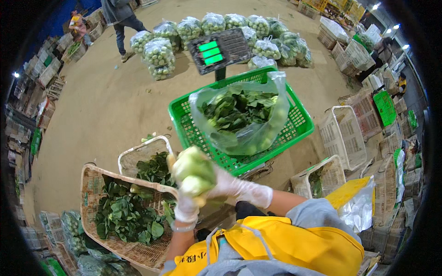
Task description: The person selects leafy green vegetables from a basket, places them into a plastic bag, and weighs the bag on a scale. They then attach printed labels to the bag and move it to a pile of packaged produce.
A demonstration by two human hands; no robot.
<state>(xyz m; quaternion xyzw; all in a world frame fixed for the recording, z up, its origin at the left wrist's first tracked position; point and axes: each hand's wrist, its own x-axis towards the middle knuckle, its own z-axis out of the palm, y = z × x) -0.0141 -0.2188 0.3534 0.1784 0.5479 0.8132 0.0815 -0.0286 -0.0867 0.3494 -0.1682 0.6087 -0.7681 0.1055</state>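
Pale green stem ends of leafy vegetables (195, 170) are held between my two gloved hands, slightly blurred. My left hand (186, 208) grips them from below. My right hand (222, 184) closes on them from the right side. Just beyond, a clear plastic bag (241, 146) of dark leafy greens (238, 108) stands open inside a green plastic basket (304, 131). Behind the basket rises a scale display (220, 51) with lit green panels. To the lower left, a worn plastic crate (84, 200) holds more leafy greens (121, 210).
Filled bags of vegetables (159, 57) line the floor beyond the scale. A white crate (143, 151) touches the worn one. Empty-looking crates (348, 138) and a yellow bag (352, 193) are at right. A person (121, 20) stands at the upper left.
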